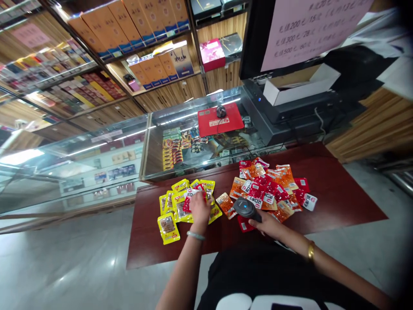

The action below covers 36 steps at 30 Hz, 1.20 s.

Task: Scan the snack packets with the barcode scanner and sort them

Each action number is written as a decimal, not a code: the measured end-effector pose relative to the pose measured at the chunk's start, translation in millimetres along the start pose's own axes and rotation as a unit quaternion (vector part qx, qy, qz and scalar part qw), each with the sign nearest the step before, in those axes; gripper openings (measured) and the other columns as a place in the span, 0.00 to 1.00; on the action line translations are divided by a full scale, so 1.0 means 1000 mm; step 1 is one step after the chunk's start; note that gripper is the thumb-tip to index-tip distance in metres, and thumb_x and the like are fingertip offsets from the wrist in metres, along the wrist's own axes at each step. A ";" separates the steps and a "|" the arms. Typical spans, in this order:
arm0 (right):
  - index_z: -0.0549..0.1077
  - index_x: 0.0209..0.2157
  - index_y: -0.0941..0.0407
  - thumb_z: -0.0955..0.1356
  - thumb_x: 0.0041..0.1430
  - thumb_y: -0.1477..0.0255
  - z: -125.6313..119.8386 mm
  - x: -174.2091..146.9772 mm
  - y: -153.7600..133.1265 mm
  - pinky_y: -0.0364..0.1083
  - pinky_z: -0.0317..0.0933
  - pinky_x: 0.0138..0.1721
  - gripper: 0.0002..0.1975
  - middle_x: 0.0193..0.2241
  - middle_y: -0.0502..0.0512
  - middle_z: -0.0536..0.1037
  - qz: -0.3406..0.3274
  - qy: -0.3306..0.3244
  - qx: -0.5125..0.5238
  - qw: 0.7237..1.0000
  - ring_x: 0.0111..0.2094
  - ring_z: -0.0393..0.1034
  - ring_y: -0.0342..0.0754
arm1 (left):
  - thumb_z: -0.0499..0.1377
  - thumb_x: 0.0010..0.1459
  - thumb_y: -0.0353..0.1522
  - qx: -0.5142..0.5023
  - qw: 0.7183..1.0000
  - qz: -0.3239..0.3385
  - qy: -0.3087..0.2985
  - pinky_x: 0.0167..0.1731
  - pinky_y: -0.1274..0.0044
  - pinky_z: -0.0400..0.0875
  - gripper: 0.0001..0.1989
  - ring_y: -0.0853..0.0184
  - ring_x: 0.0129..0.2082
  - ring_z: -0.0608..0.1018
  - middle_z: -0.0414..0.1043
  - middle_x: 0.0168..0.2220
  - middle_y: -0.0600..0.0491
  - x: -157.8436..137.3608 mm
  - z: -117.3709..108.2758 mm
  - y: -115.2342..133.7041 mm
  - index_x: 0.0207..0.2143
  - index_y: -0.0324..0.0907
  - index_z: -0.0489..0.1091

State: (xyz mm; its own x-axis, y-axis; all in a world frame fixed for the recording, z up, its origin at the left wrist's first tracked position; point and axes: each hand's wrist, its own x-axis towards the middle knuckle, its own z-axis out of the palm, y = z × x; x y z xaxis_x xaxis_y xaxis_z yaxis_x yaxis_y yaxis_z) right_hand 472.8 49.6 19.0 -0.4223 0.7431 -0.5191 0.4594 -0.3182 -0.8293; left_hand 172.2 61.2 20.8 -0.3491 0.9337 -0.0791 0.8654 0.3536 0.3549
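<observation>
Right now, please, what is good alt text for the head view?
A person's left grip touches a red-and-white plastic packet over shiny yellow packets; the right grip holds a dark-grey handheld scanner by a pile of red and orange packets. The packets lie on a reddish-brown tabletop before glass display cases.

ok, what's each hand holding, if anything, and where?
Right hand: black handheld scanner, by its handle. Left hand: over a red-and-white plastic packet; grip unclear.

Left hand (pixel 199 208) touches red-and-white glossy packet (pixel 187 203), over yellow plastic packets (pixel 168 230). Right hand (pixel 266 224) grips black handheld scanner (pixel 245 209).
</observation>
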 end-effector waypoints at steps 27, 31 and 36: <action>0.73 0.52 0.55 0.70 0.51 0.45 -0.003 -0.008 -0.007 0.51 0.69 0.37 0.34 0.30 0.54 0.83 -0.011 0.016 0.007 1.000 0.32 0.77 0.55 | 0.65 0.52 0.33 -0.122 0.961 0.041 -0.244 0.41 0.72 0.68 0.15 0.60 0.37 0.78 0.77 0.36 0.47 0.037 0.042 0.047 0.43 0.43 0.72; 0.72 0.54 0.56 0.70 0.51 0.45 -0.003 -0.005 -0.010 0.58 0.65 0.51 0.36 0.46 0.60 0.81 -0.048 0.013 0.011 0.999 0.48 0.74 0.63 | 0.64 0.54 0.38 -0.338 0.924 -0.037 -0.175 0.37 0.74 0.70 0.13 0.63 0.33 0.78 0.77 0.31 0.49 0.041 0.038 0.039 0.40 0.40 0.74; 0.74 0.51 0.54 0.71 0.51 0.46 0.006 0.000 -0.022 0.53 0.70 0.41 0.33 0.38 0.58 0.82 -0.051 -0.027 0.039 0.998 0.39 0.76 0.58 | 0.63 0.53 0.42 -0.428 0.884 -0.085 -0.168 0.35 0.76 0.70 0.17 0.66 0.32 0.76 0.76 0.31 0.50 0.030 0.029 0.024 0.39 0.38 0.73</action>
State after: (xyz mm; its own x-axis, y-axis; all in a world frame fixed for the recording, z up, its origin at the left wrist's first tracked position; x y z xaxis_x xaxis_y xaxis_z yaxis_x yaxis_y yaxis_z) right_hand 458.3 53.0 35.6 -0.5068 0.7415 -0.4397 0.3508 -0.2885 -0.8909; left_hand 192.7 99.2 -0.5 -0.1965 0.8858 -0.4205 0.1723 0.4534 0.8745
